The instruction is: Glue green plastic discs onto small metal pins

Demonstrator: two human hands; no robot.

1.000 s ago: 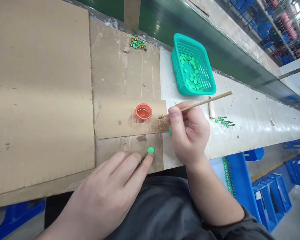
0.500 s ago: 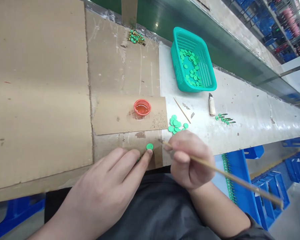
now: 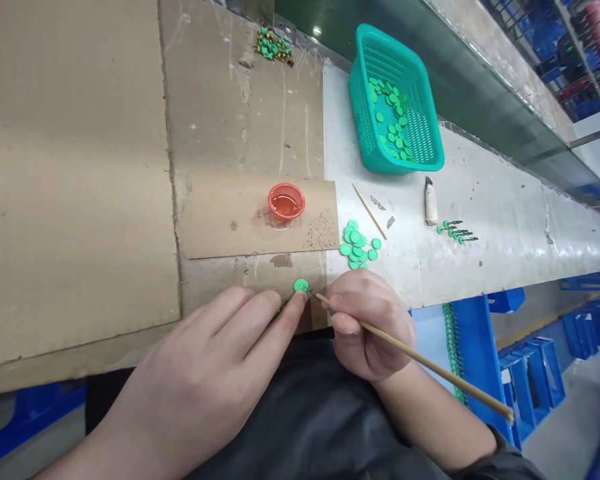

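My left hand (image 3: 220, 360) is closed, its index fingertip against the lower edge of a green disc (image 3: 301, 285); what sits under the fingers is mostly hidden. Between the thumb and fingers of my right hand (image 3: 373, 323) is a thin wooden stick (image 3: 430, 365), its dark fine tip at the disc's right edge. Several loose green discs (image 3: 356, 245) lie just beyond my right hand. A small red cup (image 3: 286, 202) of reddish liquid stands on a cardboard strip (image 3: 215, 223), with tiny specks near the strip's right end.
A teal basket (image 3: 437, 157) holds green discs at the back. A second stick (image 3: 370, 211), a wrapped tool (image 3: 431, 203) and green pieces with dark stems (image 3: 457, 233) lie right. A small green and gold pile (image 3: 273, 47) is far back. Blue bins (image 3: 533, 380) stand below right.
The stick in my right hand has moved left, bringing its tip from beside the disc onto its edge. My left hand still touches the disc. The whole view has shifted slightly.
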